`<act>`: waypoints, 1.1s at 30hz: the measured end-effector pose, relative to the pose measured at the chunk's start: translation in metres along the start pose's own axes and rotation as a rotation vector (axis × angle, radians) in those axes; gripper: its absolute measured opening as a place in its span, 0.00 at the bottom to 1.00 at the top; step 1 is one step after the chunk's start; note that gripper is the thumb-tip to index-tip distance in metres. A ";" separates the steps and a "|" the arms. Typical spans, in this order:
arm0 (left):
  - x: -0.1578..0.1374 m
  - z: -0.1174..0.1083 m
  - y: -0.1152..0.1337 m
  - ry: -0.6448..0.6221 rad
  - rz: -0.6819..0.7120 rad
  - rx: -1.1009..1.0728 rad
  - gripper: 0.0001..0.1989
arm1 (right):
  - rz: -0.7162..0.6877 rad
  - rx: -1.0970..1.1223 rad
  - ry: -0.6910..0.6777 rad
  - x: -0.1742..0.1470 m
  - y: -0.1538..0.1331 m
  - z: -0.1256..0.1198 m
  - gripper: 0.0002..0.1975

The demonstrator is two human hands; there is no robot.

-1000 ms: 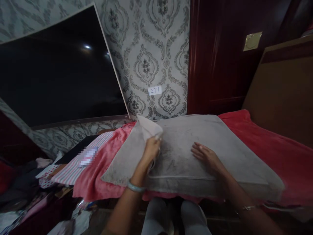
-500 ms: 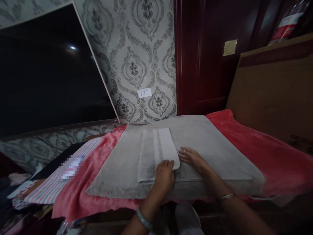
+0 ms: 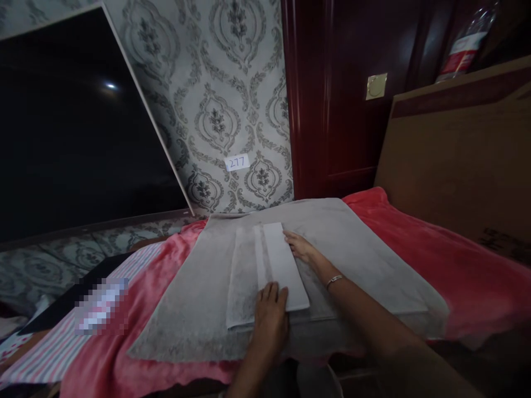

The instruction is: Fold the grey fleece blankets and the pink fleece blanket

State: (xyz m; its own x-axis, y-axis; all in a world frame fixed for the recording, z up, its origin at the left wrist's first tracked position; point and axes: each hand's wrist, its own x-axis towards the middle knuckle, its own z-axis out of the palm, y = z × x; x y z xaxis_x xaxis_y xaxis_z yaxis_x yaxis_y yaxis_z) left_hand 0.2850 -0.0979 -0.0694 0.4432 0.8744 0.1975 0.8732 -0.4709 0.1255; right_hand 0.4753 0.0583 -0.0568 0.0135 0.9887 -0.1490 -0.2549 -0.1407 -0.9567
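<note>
A grey towel (image 3: 243,276) with a white band lies folded on a larger grey cloth (image 3: 348,260), its pale folded flap (image 3: 284,265) on the right side. My left hand (image 3: 270,309) rests on the towel's near part, fingers laid flat over the band and the flap's near end. At the far right edge of the flap is my right hand (image 3: 299,246), fingers stretched out and touching that edge. Neither hand is seen gripping the fabric.
Under the grey cloth spreads a red blanket (image 3: 410,249). A striped cloth (image 3: 50,351) is at the left, below a large dark screen (image 3: 83,132). A cardboard box (image 3: 448,160) stands at the right with a bottle (image 3: 462,52) behind its top edge.
My right hand has moved away from me along the flap to its far edge. The flap's near end, lifted under my left hand before, now lies flat. The view has shifted slightly right.
</note>
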 end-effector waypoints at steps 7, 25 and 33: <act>0.007 0.006 -0.005 0.054 0.071 0.018 0.39 | -0.087 -0.098 0.045 0.036 -0.007 0.006 0.30; 0.013 0.036 0.015 0.037 0.160 0.005 0.31 | -0.238 -0.470 0.199 0.042 0.012 -0.030 0.36; 0.010 0.032 0.026 -0.004 0.171 0.010 0.30 | -0.272 -0.628 0.217 0.037 0.014 -0.036 0.34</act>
State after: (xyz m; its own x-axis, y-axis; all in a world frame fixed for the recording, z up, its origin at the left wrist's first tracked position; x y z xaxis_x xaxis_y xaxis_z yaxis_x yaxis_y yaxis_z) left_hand 0.3186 -0.0981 -0.0956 0.5864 0.7821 0.2109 0.7869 -0.6117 0.0808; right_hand 0.5070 0.0907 -0.0847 0.2059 0.9698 0.1308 0.3879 0.0418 -0.9207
